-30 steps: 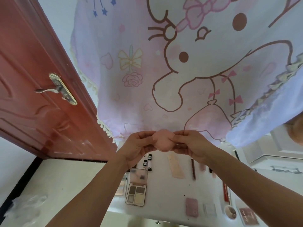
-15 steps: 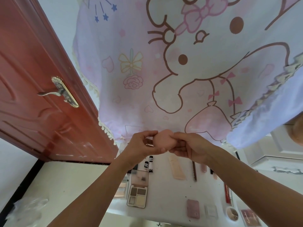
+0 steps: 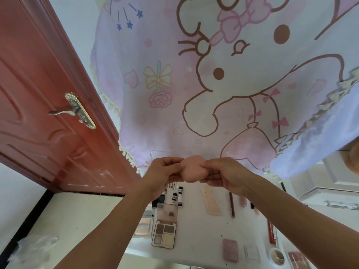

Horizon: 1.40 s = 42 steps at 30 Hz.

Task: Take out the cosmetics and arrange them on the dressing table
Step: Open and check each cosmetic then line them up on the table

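At the centre of the frame, I have the pink makeup sponge [image 3: 193,168] pinched from both sides. The left hand [image 3: 161,175] closes thumb and curled fingers on its left edge, and the right hand [image 3: 227,175] does the same on its right edge. Neither hand has anything else in it. The sponge is in the air, squashed between the grips, so I can't tell its long axis.

What matters for setting it down is that the dressing table [image 3: 204,232] lies lower in the frame than the sponge, straight under my wrists. The open eyeshadow palette [image 3: 164,234] sits lower left of the sponge, with the beige tube [image 3: 210,202] and the dark pencil [image 3: 232,204] lower right. A bare white strip runs between them. Both hands are equally close to the sponge. The strip lies between my forearms, so I judge either hand could carry it down once the other lets go.
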{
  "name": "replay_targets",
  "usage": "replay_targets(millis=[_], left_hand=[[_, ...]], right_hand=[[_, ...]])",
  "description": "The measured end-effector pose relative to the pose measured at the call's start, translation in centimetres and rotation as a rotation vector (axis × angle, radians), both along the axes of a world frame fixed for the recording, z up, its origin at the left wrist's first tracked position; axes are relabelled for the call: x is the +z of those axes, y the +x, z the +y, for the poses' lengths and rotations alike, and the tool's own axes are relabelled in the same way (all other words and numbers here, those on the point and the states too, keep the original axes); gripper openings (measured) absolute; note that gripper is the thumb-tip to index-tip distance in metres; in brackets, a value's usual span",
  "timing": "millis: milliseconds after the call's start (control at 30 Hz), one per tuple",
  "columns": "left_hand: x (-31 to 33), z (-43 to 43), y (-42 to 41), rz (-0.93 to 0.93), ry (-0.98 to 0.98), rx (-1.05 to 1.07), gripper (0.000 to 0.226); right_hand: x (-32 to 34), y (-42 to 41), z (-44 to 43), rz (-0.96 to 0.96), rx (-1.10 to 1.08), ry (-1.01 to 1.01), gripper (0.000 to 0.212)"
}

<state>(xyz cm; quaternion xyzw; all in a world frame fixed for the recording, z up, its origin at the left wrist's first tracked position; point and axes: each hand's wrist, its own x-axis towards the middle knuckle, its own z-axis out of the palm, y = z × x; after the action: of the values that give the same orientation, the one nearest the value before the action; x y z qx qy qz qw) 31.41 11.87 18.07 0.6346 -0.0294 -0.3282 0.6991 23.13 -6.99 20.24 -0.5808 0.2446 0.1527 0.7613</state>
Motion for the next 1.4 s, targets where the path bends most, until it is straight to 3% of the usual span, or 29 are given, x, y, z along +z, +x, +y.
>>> replay_targets(millis=[200, 300, 467, 800, 1033, 1300, 1400], left_hand=[[0.2, 0.2, 0.4, 0.047, 0.027, 0.035, 0.020], [0.5, 0.1, 0.1, 0.039, 0.113, 0.019, 0.018], [0.8, -0.1, -0.6, 0.227, 0.105, -0.047, 0.035], [0.5, -0.4, -0.4, 0.155, 0.097, -0.010, 0.039], [0.5, -0.5, -0.6, 0.261, 0.016, 0.047, 0.035], [0.4, -0.5, -0.2, 0.133, 0.064, 0.085, 0.039], [0.4, -0.3, -0.1, 0.101, 0.025, 0.065, 0.029]], right_hand=[[0.2, -0.1, 0.1, -0.012, 0.009, 0.046, 0.031], [-0.1, -0.2, 0.5, -0.076, -0.035, -0.156, 0.019], [-0.9, -0.7, 1.8, -0.268, -0.025, -0.500, 0.013], [-1.8, -1.4, 2.4, -0.395, 0.011, -0.723, 0.026], [-2.0, -1.4, 2.3, -0.421, 0.034, -0.727, 0.026], [-1.7, -1.4, 2.5, -0.346, 0.113, -0.542, 0.020], [-1.3, -1.2, 2.4, -0.358, 0.063, -0.519, 0.013]])
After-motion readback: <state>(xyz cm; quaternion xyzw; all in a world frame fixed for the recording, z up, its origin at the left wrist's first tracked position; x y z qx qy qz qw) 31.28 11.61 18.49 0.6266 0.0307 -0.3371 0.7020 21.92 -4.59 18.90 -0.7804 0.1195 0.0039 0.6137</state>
